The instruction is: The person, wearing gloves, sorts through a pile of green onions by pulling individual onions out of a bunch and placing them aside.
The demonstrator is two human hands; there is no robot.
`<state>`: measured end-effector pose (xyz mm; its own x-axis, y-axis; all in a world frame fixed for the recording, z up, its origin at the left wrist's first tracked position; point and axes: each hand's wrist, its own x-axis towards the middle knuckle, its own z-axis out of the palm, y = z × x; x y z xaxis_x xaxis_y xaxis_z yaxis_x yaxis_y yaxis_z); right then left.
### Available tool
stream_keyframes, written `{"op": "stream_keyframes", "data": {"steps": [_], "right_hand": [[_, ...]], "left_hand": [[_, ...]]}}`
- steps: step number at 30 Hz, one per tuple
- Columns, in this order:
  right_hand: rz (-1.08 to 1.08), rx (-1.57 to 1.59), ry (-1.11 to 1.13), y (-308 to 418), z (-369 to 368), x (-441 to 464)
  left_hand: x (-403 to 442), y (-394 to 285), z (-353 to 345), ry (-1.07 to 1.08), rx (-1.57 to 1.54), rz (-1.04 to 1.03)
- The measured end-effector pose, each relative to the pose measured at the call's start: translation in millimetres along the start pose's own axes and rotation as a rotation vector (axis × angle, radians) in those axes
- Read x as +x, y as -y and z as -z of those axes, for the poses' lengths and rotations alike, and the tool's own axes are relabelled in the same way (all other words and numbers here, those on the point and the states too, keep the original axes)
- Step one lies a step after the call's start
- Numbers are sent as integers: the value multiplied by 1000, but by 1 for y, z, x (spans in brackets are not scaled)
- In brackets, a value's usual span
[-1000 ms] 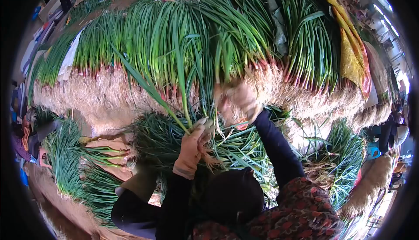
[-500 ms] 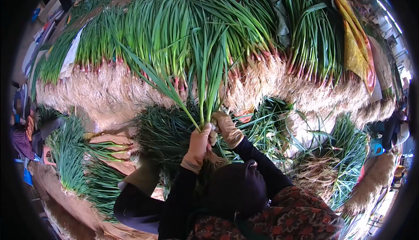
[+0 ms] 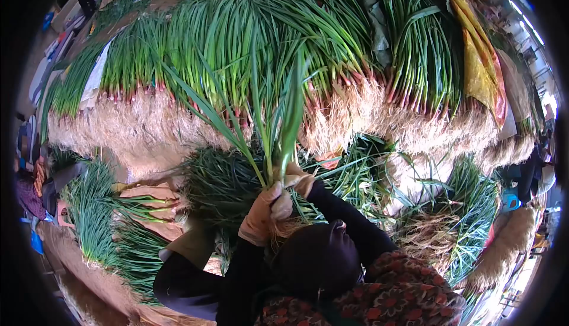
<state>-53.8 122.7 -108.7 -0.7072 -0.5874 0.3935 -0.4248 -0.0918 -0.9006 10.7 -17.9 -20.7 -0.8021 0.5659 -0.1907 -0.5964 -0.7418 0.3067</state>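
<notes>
Green stalks (image 3: 289, 130) are held upright in a small loose bunch at the near middle, their leafy ends fanned toward the far row of stalks (image 3: 219, 41). The lower stems are enclosed by the left hand (image 3: 255, 219), its fingers curled in and its thumb pressed against them; pale roots (image 3: 285, 227) are seen just below. The right hand (image 3: 302, 181) is set close beside the stem bases, partly covered by the widest leaf, so whether anything is pinched by its fingers cannot be told.

The bunch would be judged light, fairly firm near the base and limp toward the tips, where leaves could easily be creased or torn. Fresh stems may prove slippery. A hold is best taken low on the stems, just above the roots, with even, gentle pressure; the roots look wispy and would be poorly gripped alone.
</notes>
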Motion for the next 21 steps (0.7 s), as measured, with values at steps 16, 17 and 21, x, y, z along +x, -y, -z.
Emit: {"op": "stream_keyframes", "data": {"steps": [16,17,21], "right_hand": [[-785,-501,-215,-6,87,163],[-838,-197,-401,-9,80,159],[-444,-290,94,4,67,61]], "left_hand": [[-9,-58,-6,-320,80,-341],[-10,-55,-6,-399,129,-354],[-7,-55,-14,-679,144,-347]]}}
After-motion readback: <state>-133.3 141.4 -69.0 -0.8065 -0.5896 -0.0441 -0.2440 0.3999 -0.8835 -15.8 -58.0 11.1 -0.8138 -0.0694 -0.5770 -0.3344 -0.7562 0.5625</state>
